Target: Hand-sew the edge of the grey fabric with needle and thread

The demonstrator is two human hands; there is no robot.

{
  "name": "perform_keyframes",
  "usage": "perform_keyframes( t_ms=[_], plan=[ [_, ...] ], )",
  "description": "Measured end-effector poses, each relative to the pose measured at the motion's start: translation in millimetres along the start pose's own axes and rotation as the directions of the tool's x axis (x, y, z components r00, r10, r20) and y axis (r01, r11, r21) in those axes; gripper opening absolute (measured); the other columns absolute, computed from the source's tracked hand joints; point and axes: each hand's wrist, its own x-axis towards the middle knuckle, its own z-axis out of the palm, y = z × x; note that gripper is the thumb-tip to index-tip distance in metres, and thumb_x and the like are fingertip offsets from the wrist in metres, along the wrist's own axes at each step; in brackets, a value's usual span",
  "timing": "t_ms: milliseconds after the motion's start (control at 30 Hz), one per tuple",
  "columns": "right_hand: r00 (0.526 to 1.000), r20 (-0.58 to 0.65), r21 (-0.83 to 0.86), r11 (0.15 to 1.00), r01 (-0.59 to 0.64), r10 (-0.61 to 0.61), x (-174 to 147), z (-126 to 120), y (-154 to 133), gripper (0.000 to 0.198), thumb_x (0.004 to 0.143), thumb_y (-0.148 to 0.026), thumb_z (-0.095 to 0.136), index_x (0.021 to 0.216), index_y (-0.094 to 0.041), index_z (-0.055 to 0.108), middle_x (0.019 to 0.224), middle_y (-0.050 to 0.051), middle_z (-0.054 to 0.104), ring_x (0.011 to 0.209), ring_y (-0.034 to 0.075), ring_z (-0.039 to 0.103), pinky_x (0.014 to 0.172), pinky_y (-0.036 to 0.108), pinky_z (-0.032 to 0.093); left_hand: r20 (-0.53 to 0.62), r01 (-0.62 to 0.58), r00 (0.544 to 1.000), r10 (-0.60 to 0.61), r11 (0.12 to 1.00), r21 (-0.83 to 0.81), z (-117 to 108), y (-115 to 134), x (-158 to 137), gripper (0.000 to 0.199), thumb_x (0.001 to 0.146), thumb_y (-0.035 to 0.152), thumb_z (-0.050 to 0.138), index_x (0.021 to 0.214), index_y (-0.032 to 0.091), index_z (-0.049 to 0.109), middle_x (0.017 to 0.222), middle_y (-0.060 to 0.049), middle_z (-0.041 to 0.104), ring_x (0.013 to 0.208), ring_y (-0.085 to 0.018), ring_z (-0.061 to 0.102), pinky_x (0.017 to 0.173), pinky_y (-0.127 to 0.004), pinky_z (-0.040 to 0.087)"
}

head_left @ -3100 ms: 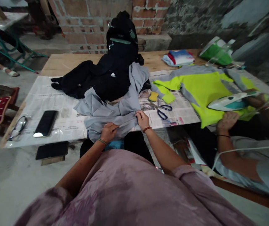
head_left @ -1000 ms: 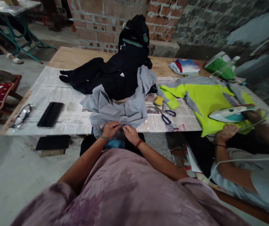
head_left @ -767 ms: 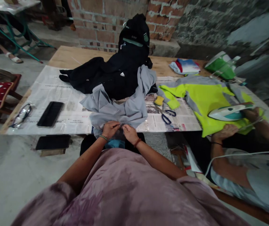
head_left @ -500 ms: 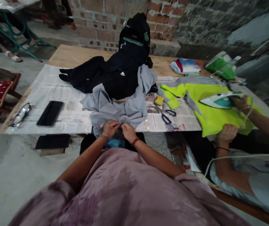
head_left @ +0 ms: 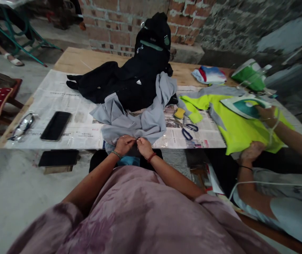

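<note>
A grey garment (head_left: 132, 123) lies bunched over the table's front edge, its near end hanging toward my lap. My left hand (head_left: 124, 144) pinches that near edge, fingers closed. Close beside it, fingertips nearly touching, my right hand (head_left: 144, 147) pinches the same cloth. Anything small between the fingertips is too fine to make out. Behind the grey cloth a black jacket (head_left: 130, 84) is spread out, with a black backpack (head_left: 153, 38) at its far end. To the right of the cloth are dark-handled scissors (head_left: 189, 130) and a yellow sponge-like block (head_left: 179, 113).
Newspaper (head_left: 84, 135) covers much of the wooden table. Left are a phone (head_left: 55, 126) and glasses (head_left: 22, 127); another dark phone (head_left: 58, 157) sits below the edge. At right a co-worker's hand (head_left: 266, 114) holds an iron (head_left: 243, 106) over a yellow-grey garment (head_left: 246, 130); its cord hangs near.
The co-worker's iron has moved up and slightly left across the yellow garment, and its tilt has changed. My two hands stay at almost the same spot on the grey cloth.
</note>
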Motion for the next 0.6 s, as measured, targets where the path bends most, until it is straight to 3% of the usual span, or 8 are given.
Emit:
perform_keyframes(
  t_ms=[200,467,600],
  plan=[
    [0.989,0.094,0.114,0.985,-0.127,0.116,-11.0,-3.0,-1.7,0.016,0.083,-0.031,0.042,0.077,-0.019,0.051,0.049,-0.006,0.051,0.036,0.007,0.041,0.039,0.017,0.030,-0.062,0.109,0.992,-0.110,0.994,-0.021,0.8,2.7,-1.3,0.010,0.076,0.016,0.062,0.081,0.018,0.070,0.079,-0.002,0.070,0.076,-0.014,0.063,0.072,-0.026,0.049],
    [0.988,0.082,0.148,0.979,-0.139,0.128,-12.0,-3.5,0.5,0.020,0.081,-0.029,0.044,0.064,-0.018,0.047,0.047,-0.006,0.053,0.033,0.005,0.041,0.037,0.016,0.031,-0.035,0.069,0.997,-0.071,0.996,-0.058,-0.8,3.0,-0.9,0.014,0.077,0.014,0.060,0.084,0.019,0.071,0.082,-0.002,0.071,0.078,-0.014,0.064,0.075,-0.027,0.050],
    [0.985,0.069,0.268,0.948,-0.173,0.160,-6.1,0.6,-6.4,0.020,0.081,-0.030,0.043,0.067,-0.018,0.047,0.047,-0.006,0.052,0.030,0.005,0.039,0.033,0.016,0.028,0.011,0.043,0.999,-0.042,0.998,-0.040,-1.5,1.4,-0.8,0.015,0.078,0.014,0.059,0.084,0.020,0.071,0.078,-0.002,0.071,0.074,-0.014,0.063,0.072,-0.027,0.050]
  ],
)
